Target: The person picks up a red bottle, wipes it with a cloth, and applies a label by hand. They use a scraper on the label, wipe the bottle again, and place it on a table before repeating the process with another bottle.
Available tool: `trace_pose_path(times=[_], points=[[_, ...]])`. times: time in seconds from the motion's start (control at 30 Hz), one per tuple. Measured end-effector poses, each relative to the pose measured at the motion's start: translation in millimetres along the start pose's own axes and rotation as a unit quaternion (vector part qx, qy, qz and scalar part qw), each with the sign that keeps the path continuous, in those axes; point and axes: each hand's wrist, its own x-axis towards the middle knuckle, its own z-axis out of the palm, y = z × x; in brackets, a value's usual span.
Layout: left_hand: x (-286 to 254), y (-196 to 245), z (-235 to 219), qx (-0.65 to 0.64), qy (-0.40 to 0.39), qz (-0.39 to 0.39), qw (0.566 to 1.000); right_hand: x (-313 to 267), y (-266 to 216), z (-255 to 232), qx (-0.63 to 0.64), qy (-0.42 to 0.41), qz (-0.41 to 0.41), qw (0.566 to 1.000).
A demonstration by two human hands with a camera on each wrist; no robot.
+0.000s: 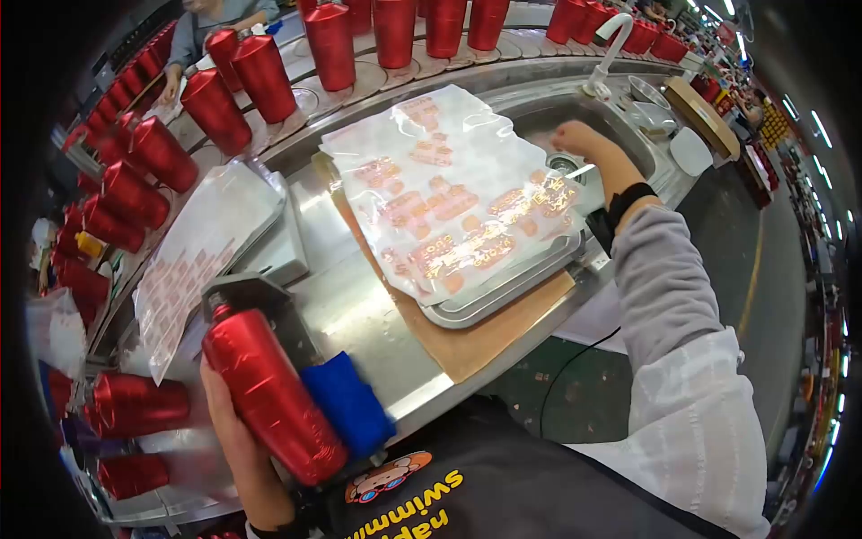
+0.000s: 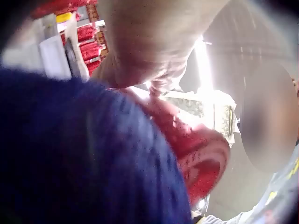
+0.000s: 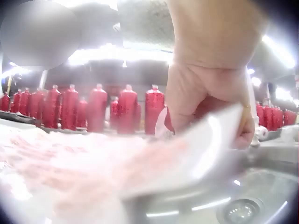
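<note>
The left hand (image 1: 235, 436) holds a red metallic bottle (image 1: 269, 391) along its side, with the bottle tilted near the apron. Beside the bottle is a blue cloth (image 1: 346, 404); in the left wrist view the cloth (image 2: 84, 149) covers much of the bottle (image 2: 201, 158). Over the sink, the right hand (image 1: 584, 139) has curled fingers, just past the edge of printed clear sheets (image 1: 440, 193) stacked on a tray. In the right wrist view, a blurred sheet corner (image 3: 205, 144) partly hides the right hand (image 3: 210, 88). A pale sliver (image 3: 162, 125) shows by the thumb; whether it is held is unclear.
Red bottles (image 1: 330, 49) line the curved conveyor behind the steel worktop (image 1: 346, 310). The sink (image 1: 539, 121) has a white faucet (image 1: 617, 36). Brown cardboard (image 1: 476, 346) lies under the tray; more printed sheets (image 1: 202, 242) are at the left.
</note>
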Motion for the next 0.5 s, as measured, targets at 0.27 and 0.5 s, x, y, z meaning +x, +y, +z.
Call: trace_pose_path(times=[0.27, 0.5], points=[[-6, -7, -2, -0.035, 0.088, -0.105, 0.990, 86, 101, 72, -0.272, -0.121, 0.038, 0.954], [1, 10, 25, -0.050, -0.019, -0.121, 0.991, 20, 13, -6, -0.292, 0.065, -0.175, 0.938]])
